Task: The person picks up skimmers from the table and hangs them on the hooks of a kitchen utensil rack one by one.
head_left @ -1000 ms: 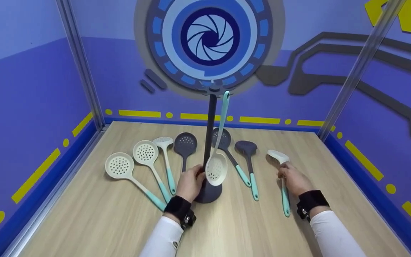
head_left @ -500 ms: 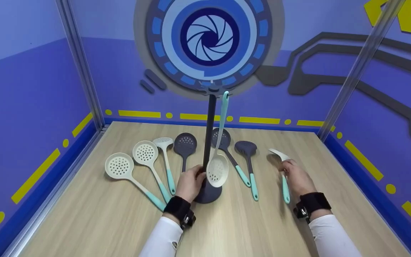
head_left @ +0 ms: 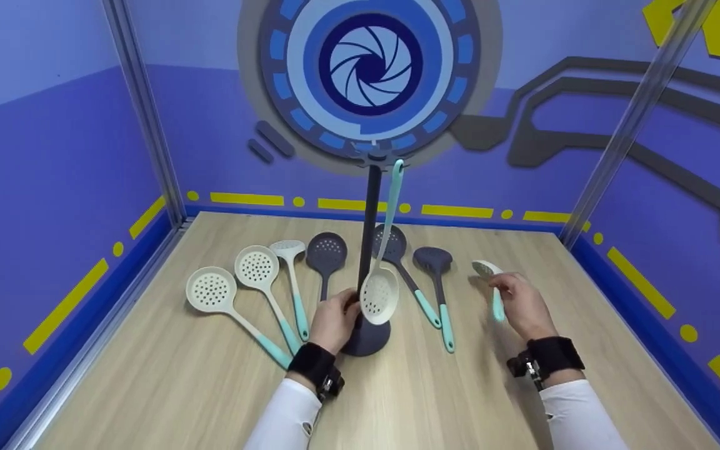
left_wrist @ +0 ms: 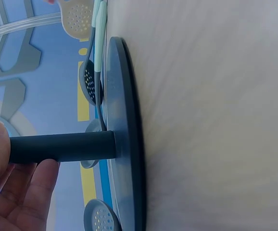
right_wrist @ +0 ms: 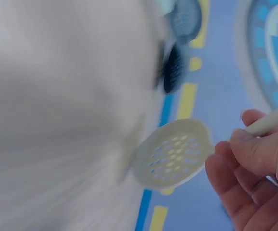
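Note:
My left hand [head_left: 334, 320] grips the dark pole of a round-based utensil stand [head_left: 369, 215]; in the left wrist view its thumb and fingers [left_wrist: 39, 190] wrap the pole above the base. From the stand's top hangs a cream slotted spoon [head_left: 380, 299], mint handle up. At the right, my right hand [head_left: 526, 306] pinches a cream skimmer [right_wrist: 175, 153] by its shaft, between thumb and fingers. Its perforated head points away from me and appears raised off the table, with the mint handle end [head_left: 498, 306] below the hand. The palm side hides part of the shaft.
Left on the table [head_left: 166, 387] lie two cream skimmers [head_left: 211, 290] and a smaller cream utensil [head_left: 288, 249] with holes. A dark skimmer [head_left: 327, 251] lies behind the left hand. Right of the pole are another dark skimmer [head_left: 391, 242] and a dark utensil [head_left: 433, 257]. Blue walls enclose the table.
My right hand has lifted the cream skimmer off the table and tilted it, its handle end coming up and its head turning. The left hand stays on the pole.

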The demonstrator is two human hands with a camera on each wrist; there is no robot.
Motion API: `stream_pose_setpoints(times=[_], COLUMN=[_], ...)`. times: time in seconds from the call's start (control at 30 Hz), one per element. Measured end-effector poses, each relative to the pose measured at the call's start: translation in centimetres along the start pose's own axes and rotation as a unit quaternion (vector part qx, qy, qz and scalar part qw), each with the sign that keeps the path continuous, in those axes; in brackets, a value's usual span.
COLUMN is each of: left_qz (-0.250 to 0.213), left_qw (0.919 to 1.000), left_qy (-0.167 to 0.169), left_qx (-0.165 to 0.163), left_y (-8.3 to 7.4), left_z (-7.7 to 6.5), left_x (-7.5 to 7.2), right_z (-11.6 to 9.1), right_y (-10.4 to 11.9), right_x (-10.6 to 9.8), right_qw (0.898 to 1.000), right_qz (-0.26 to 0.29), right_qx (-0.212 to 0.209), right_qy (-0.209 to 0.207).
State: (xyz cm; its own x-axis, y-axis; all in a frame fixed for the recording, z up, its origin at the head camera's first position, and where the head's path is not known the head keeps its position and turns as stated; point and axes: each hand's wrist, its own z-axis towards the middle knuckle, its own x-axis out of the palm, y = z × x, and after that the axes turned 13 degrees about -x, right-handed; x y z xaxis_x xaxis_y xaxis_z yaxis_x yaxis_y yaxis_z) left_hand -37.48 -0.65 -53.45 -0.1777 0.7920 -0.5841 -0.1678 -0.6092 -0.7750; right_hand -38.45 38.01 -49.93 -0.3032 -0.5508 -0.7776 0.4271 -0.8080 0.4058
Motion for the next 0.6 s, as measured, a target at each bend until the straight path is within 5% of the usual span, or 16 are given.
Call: stream_pose_setpoints(times=[0.37, 0.6], left_qz=[-0.006, -0.007], left_qw=[0.9999, 0.9998], left_qy=[0.011, 0.012], left_qx=[-0.010, -0.017], left_y=[0.1, -0.1], left_z=[0.3, 0.0], left_x=[-0.3, -0.1], right_z=[3.3, 4.5], right_y=[8.3, 14.0], right_x=[-1.7, -2.9], right_qw=[0.988, 0.969], right_qz=[0.099, 0.157], right_qx=[0.075, -0.018], right_qy=[-0.087, -0.190])
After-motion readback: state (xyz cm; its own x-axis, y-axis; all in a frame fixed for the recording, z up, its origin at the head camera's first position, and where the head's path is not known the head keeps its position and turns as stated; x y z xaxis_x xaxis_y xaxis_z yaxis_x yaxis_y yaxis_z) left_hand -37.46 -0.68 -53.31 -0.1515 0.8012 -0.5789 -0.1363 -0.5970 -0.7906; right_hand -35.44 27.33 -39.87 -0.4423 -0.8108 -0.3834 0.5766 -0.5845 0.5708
